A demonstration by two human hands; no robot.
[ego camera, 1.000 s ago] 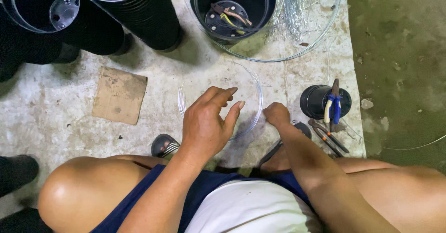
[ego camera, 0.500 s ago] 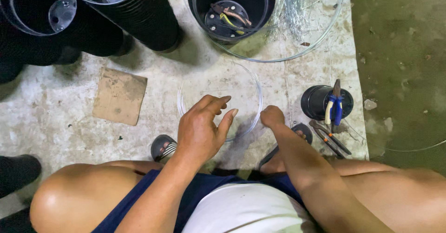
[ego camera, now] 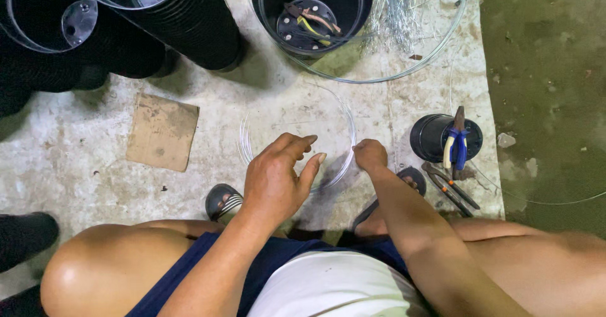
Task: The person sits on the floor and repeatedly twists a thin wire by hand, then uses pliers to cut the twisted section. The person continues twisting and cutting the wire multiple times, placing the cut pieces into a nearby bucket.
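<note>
1. A coil (ego camera: 297,141) of clear line is held over the concrete floor (ego camera: 208,121) between two hands, at the centre of the head view.
2. The left hand (ego camera: 274,181) is seen at 6 o'clock of the coil, its fingers (ego camera: 302,145) half spread and curved over the strands; no firm grip can be made out, and the thumb is hidden.
3. The right hand (ego camera: 370,155) is closed at 3 o'clock of the coil, the strands being pinched in its fist.
4. Compared with a second ago, the left hand is drawn slightly lower and leftward, and its fingers are brought nearer together; the right hand is kept at the coil's rim.
5. From this it is judged that the loop is being gathered and steadied, not released.
6. At 12 o'clock of the coil, a black pot (ego camera: 312,11) is stood, with wire scraps lying in its bottom; a larger clear hoop (ego camera: 404,71) is laid around it.
7. At 3 o'clock, beyond the right hand, a small black pot (ego camera: 435,137) is seen with blue-handled pliers (ego camera: 456,145) resting across it; dark cutters (ego camera: 449,187) are laid just below.
8. At 9 o'clock, a cardboard piece (ego camera: 163,131) is lying flat, well apart from the coil.
9. More black pots (ego camera: 132,26) are stacked at 10 o'clock.
</note>
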